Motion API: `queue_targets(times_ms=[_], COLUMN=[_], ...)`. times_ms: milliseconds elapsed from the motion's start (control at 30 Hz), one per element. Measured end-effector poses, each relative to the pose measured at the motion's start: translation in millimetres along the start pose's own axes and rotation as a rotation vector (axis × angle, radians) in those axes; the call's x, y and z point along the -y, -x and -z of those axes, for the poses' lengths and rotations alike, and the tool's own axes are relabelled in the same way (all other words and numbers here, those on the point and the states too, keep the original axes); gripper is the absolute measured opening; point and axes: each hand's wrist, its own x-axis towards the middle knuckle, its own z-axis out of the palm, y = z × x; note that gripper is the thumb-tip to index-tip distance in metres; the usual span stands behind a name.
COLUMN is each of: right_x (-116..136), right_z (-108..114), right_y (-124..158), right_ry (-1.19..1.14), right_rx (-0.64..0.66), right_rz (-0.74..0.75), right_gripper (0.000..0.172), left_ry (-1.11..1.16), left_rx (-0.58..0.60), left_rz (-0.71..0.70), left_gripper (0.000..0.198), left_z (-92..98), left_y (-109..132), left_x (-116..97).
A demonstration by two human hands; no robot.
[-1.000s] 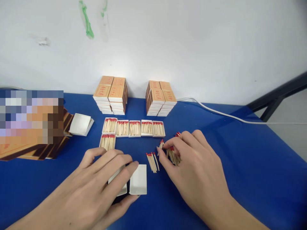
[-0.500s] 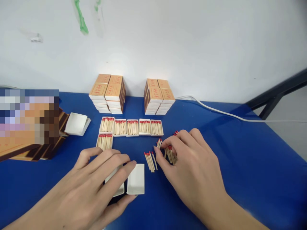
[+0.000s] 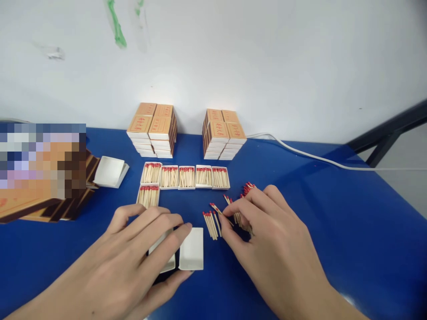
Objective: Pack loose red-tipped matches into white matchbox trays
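My left hand (image 3: 133,258) is closed around an empty white matchbox tray (image 3: 191,249), index finger at its far edge and thumb at its near edge. A second white tray (image 3: 168,264) lies beneath its fingers, partly hidden. Between the thumb and index finger of my right hand (image 3: 270,235) are a few red-tipped matches (image 3: 218,209), held at a slant. Left of that hand lies a small row of matches (image 3: 211,226) on the table. A loose pile of matches (image 3: 247,189) is partly covered by the right hand.
Several trays filled with matches (image 3: 187,178) line up on the blue table (image 3: 310,195). Behind them stand two stacks of matchboxes (image 3: 151,129). More white trays (image 3: 110,171) and a partly pixelated heap of box sleeves (image 3: 70,209) sit at left. A white cable (image 3: 307,155) runs along the wall.
My right hand has moved slightly right and nearer, and the pinched matches now show more plainly, tilted up and to the left. My left hand keeps its hold on the tray. The view has shifted slightly.
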Motion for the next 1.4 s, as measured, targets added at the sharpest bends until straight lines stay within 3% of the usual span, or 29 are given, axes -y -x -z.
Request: queue_targets(times_ms=[933,1400], right_x=[-3,7], right_z=[8,5], right_y=[7,7], right_ry=[-0.030,0.013], right_rx=[0.050,0.008], right_rz=[-0.035,-0.017], right_gripper=[0.019,0.031], left_ry=[-0.025,-0.029], left_rx=[0.033,0.034], left_rz=[-0.001,-0.006], left_gripper=[0.032,0.033], left_z=[-1.6,-2.3], left_y=[3,6], left_x=[2,3])
